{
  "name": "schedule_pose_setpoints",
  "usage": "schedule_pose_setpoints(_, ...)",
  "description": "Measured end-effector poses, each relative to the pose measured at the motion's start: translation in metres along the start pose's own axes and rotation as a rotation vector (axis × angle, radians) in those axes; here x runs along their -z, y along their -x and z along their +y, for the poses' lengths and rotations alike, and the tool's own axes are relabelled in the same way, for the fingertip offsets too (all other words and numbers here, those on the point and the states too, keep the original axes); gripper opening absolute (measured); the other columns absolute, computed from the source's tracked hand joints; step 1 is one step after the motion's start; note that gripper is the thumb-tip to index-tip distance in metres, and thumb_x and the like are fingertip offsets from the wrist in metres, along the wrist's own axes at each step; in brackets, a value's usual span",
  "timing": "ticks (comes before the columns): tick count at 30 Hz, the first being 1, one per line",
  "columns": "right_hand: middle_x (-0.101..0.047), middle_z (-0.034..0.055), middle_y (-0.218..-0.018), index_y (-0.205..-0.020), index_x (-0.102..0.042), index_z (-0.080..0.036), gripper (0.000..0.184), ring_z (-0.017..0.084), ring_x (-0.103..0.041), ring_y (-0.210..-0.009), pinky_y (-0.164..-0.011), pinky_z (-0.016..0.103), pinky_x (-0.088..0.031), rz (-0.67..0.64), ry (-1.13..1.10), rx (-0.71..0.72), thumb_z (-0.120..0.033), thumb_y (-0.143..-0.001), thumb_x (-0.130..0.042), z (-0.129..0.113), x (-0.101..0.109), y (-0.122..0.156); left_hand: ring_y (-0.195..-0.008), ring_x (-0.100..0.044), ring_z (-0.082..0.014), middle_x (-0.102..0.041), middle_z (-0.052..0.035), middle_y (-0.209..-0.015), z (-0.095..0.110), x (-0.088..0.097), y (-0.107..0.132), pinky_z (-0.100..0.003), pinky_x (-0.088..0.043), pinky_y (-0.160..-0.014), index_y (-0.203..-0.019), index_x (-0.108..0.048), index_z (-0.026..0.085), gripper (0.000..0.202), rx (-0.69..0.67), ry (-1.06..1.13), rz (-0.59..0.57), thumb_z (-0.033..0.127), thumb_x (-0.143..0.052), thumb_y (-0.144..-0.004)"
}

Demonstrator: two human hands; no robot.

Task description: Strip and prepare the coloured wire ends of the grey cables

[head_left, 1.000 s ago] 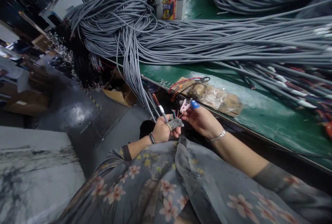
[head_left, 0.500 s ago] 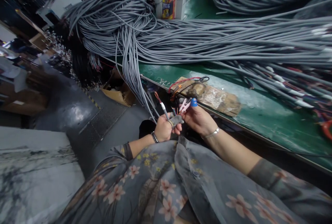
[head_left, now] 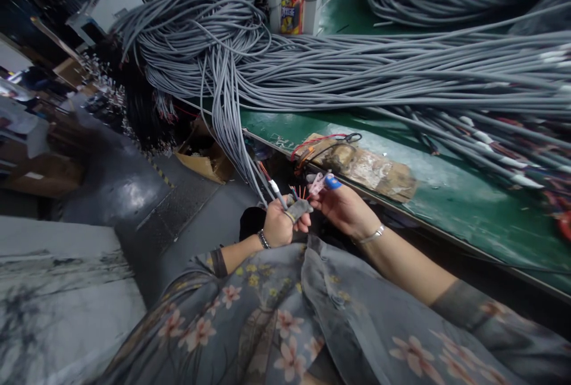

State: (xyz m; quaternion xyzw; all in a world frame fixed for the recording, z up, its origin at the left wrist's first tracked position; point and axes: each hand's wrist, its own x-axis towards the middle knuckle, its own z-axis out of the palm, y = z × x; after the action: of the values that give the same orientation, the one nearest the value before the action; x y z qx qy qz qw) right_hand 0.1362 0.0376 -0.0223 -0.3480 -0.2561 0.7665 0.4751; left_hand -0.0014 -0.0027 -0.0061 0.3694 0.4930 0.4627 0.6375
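My left hand (head_left: 279, 225) is closed around a grey cable (head_left: 280, 199), which has a white band and bare copper-coloured strands at its upper end. A worn grey finger cover sits on this hand's thumb (head_left: 300, 209). Several thin coloured wires (head_left: 300, 192) fan out just above that thumb. Close on the right, my right hand (head_left: 345, 209) pinches a small pink clip-like tool (head_left: 317, 184) beside the wire ends. One of its digits wears a blue finger cover (head_left: 332, 181). Whether the tool's jaws touch a wire is too small to tell.
A long bundle of grey cables (head_left: 339, 69) lies across the green bench (head_left: 455, 177), hanging over its edge at left. A worn wooden block (head_left: 379, 174) with red and black leads sits near the bench edge. Below stands a cardboard box (head_left: 203, 162).
The pink tool and my right hand have shifted slightly down and away from the wires' base. The cable's stripped end has tipped left and lower. Both hands keep their hold.
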Motion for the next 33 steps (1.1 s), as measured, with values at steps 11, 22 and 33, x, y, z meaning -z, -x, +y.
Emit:
schedule_pose_setpoints(11,-0.065,-0.0027,-0.071,-0.076,-0.069,-0.025,0.03,0.011,-0.057,-0.062,-0.057,0.022,-0.051,0.014,-0.049,-0.035,-0.053,-0.067,-0.077,0.001,-0.002,0.0,-0.032,-0.043,-0.0056,-0.052,0.0033,-0.043,-0.002,-0.006,-0.005,-0.018,-0.023,-0.033,-0.059,-0.049,0.016,0.052,-0.008,0.009,0.061,0.063,-0.071,-0.057)
schedule_pose_setpoints(22,-0.069,-0.0007,-0.077,-0.068,-0.064,-0.026,0.035,0.014,-0.062,-0.069,-0.061,0.026,-0.051,0.011,-0.067,-0.07,-0.06,-0.07,-0.07,0.004,0.006,0.002,-0.034,-0.048,-0.0068,-0.055,0.0016,-0.045,-0.007,0.0,-0.003,-0.018,-0.023,-0.034,-0.059,-0.052,0.016,0.051,0.02,-0.038,0.054,0.064,-0.07,-0.058)
schedule_pose_setpoints(33,-0.068,0.0021,-0.074,-0.074,-0.07,-0.024,0.038,0.015,-0.059,-0.065,-0.064,0.028,-0.051,0.071,0.215,0.008,-0.059,-0.062,-0.077,0.007,0.024,0.016,-0.072,-0.066,-0.0163,-0.069,-0.0065,-0.072,-0.024,0.017,-0.01,-0.023,-0.046,-0.061,-0.081,-0.065,0.016,0.037,-0.094,-0.2,-0.108,0.051,-0.055,-0.079)
